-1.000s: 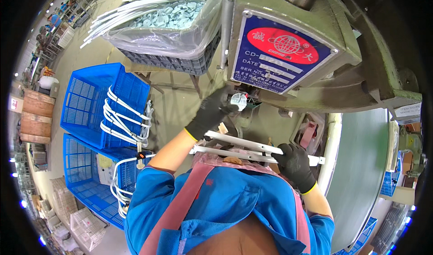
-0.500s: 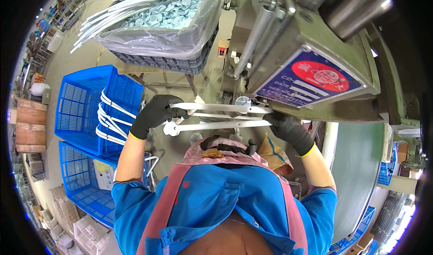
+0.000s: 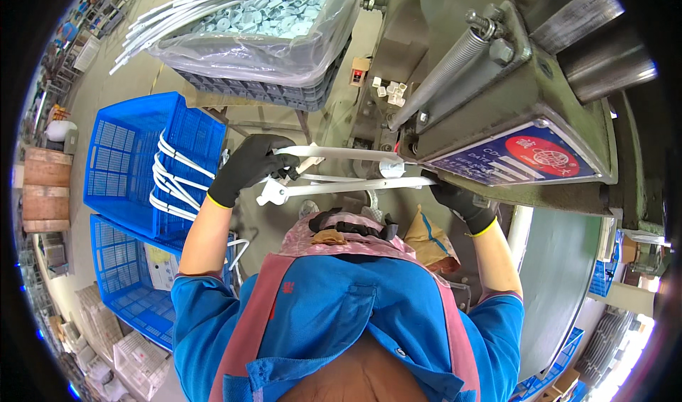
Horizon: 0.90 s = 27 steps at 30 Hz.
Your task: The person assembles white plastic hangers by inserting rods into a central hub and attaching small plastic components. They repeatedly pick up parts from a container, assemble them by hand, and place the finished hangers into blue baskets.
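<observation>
While the left hand (image 3: pixel 250 169) is closed around the left end of a white frame (image 3: pixel 355 186), the right hand (image 3: pixel 458 199) grips its other end, the fingers partly hidden beside the press (image 3: pixel 526 146). The frame's long bars run roughly level between the hands, held in the air in front of the pink apron (image 3: pixel 298 241), near the press's lower left corner. A pale disc (image 3: pixel 392 167) shows by the bars near the right hand; whether it belongs to the frame, I cannot tell.

A coil spring (image 3: pixel 447 71) slants along the press's left side, with small white blocks (image 3: pixel 391 90) near it. At upper left, a grey crate (image 3: pixel 263 91) lined with clear plastic holds pale pieces (image 3: pixel 284 19); white tubes (image 3: pixel 160 27) lie over them and jut past the crate's left edge. Nearer, two blue baskets (image 3: pixel 106 167) stand side by side, bent tubes (image 3: pixel 172 183) at the farther one's right edge. A tan sack (image 3: pixel 430 240) lies below the right hand.
</observation>
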Available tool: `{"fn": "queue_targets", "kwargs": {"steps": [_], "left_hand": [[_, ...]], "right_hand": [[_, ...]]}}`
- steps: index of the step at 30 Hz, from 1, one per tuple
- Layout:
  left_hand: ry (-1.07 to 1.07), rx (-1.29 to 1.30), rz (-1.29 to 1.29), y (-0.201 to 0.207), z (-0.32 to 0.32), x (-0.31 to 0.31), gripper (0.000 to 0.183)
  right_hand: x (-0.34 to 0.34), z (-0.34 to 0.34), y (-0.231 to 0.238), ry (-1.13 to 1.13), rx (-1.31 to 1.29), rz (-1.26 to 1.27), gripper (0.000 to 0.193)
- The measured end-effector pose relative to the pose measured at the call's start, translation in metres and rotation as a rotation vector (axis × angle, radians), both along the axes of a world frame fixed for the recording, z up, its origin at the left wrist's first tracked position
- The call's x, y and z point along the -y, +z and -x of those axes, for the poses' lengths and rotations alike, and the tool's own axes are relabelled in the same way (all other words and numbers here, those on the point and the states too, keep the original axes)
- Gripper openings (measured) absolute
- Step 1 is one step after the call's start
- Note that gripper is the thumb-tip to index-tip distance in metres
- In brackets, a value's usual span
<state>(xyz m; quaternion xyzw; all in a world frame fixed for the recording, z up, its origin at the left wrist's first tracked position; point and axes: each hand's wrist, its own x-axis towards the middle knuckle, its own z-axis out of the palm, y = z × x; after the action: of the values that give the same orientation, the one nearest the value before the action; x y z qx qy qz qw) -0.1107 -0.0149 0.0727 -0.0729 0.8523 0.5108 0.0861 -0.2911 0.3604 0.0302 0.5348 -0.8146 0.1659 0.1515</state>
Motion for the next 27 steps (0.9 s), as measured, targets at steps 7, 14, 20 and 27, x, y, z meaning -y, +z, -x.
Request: {"fn": "queue_targets", "kwargs": {"steps": [7,14,20,27], "left_hand": [[-0.002,0.012,0.010,0.009,-0.006,-0.002,0.016],[0.016,0.114,-0.075,0.010,-0.007,-0.003,0.019],[0.068,0.046,-0.038,0.001,-0.007,-0.006,0.027],[-0.018,0.015,-0.029,-0.034,-0.010,0.000,0.024]], "right_hand": [[0.001,-0.011,0.015,0.009,-0.068,-0.048,0.016],[0.009,-0.012,0.021,0.035,-0.119,0.006,0.020],[0.001,-0.002,-0.020,0.093,0.015,0.066,0.022],[-0.004,-0.013,-0.046,0.011,0.099,-0.086,0.017]]}}
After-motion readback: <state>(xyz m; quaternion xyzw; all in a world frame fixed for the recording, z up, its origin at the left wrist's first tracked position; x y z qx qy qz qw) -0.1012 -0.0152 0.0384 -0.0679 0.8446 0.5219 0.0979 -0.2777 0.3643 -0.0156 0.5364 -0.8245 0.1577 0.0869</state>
